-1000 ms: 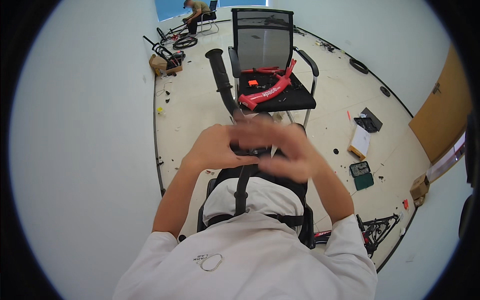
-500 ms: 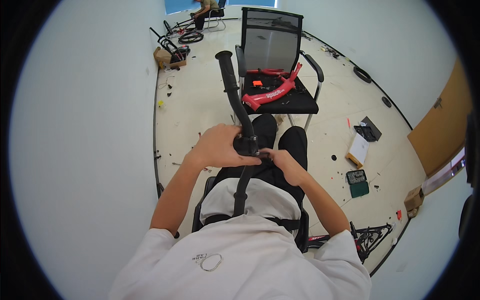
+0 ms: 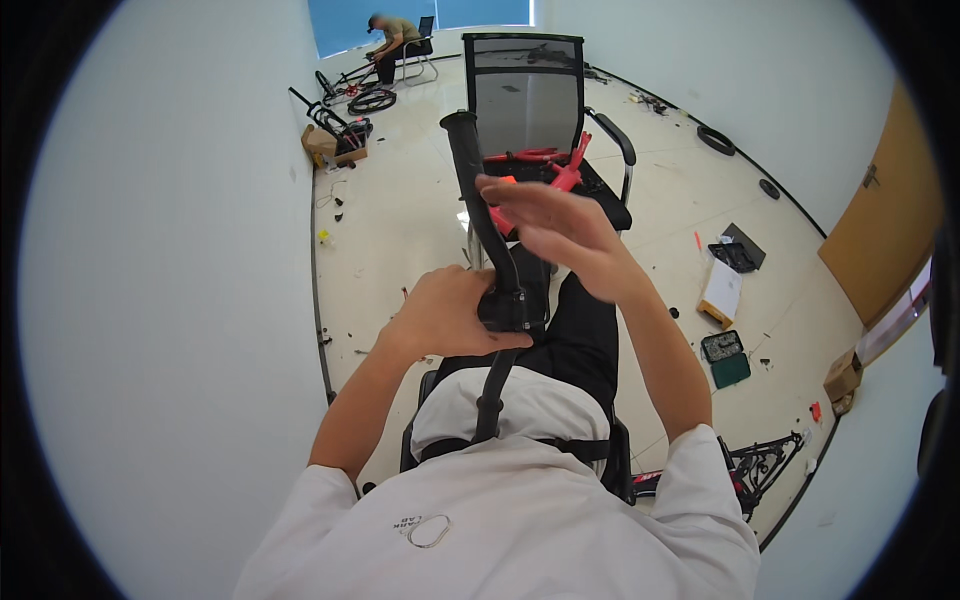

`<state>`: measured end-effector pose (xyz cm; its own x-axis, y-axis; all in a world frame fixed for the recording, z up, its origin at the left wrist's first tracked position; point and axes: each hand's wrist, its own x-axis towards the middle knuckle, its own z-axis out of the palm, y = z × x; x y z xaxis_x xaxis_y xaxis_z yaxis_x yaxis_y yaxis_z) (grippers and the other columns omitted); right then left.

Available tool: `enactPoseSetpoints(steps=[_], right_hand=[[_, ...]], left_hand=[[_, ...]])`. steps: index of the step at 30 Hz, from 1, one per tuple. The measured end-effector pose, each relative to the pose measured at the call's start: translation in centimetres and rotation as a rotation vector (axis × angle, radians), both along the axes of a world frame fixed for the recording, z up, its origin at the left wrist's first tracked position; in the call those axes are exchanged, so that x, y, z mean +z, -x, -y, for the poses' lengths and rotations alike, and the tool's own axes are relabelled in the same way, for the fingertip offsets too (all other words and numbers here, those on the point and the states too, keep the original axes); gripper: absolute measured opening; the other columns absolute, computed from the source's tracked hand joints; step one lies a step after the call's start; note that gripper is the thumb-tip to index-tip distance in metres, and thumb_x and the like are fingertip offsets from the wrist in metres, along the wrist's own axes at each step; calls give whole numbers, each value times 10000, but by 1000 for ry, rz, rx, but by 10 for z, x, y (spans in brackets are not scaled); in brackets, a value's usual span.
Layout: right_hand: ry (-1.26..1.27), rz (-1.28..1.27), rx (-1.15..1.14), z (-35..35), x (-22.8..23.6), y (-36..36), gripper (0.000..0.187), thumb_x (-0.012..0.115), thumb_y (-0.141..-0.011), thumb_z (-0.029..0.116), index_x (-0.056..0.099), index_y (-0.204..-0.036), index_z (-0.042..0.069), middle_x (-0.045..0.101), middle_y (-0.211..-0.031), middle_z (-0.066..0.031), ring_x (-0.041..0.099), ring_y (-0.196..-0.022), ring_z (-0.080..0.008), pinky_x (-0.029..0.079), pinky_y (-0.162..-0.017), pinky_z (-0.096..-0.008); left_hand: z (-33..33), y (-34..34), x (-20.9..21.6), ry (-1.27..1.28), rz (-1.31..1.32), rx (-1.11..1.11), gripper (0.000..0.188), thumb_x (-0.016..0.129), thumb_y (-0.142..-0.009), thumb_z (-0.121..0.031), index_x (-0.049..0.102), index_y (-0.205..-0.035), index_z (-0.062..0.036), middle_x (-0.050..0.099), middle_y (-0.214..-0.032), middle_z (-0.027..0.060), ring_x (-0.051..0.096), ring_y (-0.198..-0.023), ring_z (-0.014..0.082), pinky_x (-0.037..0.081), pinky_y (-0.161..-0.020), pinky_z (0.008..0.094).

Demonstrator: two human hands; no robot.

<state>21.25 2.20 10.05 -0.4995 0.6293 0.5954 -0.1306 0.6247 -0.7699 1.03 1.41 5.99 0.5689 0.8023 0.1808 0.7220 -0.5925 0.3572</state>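
A black bicycle handlebar (image 3: 490, 238) runs lengthwise over my lap, its far grip end pointing toward the chair. My left hand (image 3: 443, 312) is closed around the black stem clamp (image 3: 508, 309) at the bar's middle, thumb stretched along its near side. Above and right of the bar, my right hand (image 3: 570, 235) is raised with fingers extended. Its fingertips overlap the bar below the grip; I cannot tell whether they touch. A red bicycle frame part (image 3: 567, 178) lies on the chair seat, partly hidden behind that hand.
A black mesh-backed chair (image 3: 527, 100) stands ahead. On the right floor are a green case of small parts (image 3: 731, 371), a white box (image 3: 720, 292) and a tyre (image 3: 715, 140). A black bicycle frame (image 3: 765, 465) lies lower right. Another person (image 3: 398, 35) sits far off by bicycle parts.
My right hand has left the stem clamp and moved forward and up beside the far half of the handlebar, its fingers now extended. My left hand still holds the clamp.
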Motion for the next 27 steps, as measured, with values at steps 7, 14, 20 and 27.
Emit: enactPoseSetpoints(steps=[7, 14, 20, 27], right_hand=[[82, 296, -176, -16, -95, -19, 375, 486, -991, 237, 590, -1227, -36, 658, -1122, -139, 619, -1059, -236, 456, -962, -347], [540, 313, 104, 46, -136, -30, 368, 495, -1011, 275, 623, -1107, -56, 694, -960, -117, 661, -912, -183, 507, -867, -319], [427, 3, 550, 66, -51, -14, 490, 616, -905, 141, 510, -1317, -104, 605, -1310, -207, 599, -1209, -289, 449, -1048, -408], [-47, 118, -289, -70, -58, -5, 388, 482, -1019, 233, 598, -1284, -25, 675, -1149, -124, 624, -1043, -159, 507, -856, -314]], left_hand=[[-9, 7, -11, 58, 48, 37, 649, 799, -615, -630, 672, -827, -29, 667, -719, 135, 678, -723, 334, 539, -707, 394], [-10, 9, -9, 127, 67, 138, 669, 838, -579, -625, 627, -714, -4, 605, -639, 122, 617, -618, 281, 481, -616, 353], [-15, 9, -17, 98, 66, 125, 641, 847, -579, -598, 645, -733, -11, 615, -643, 119, 622, -626, 280, 484, -633, 356], [-4, 4, 0, 67, -47, 83, 683, 795, -608, -653, 689, -856, -26, 680, -775, 144, 671, -739, 324, 533, -714, 391]])
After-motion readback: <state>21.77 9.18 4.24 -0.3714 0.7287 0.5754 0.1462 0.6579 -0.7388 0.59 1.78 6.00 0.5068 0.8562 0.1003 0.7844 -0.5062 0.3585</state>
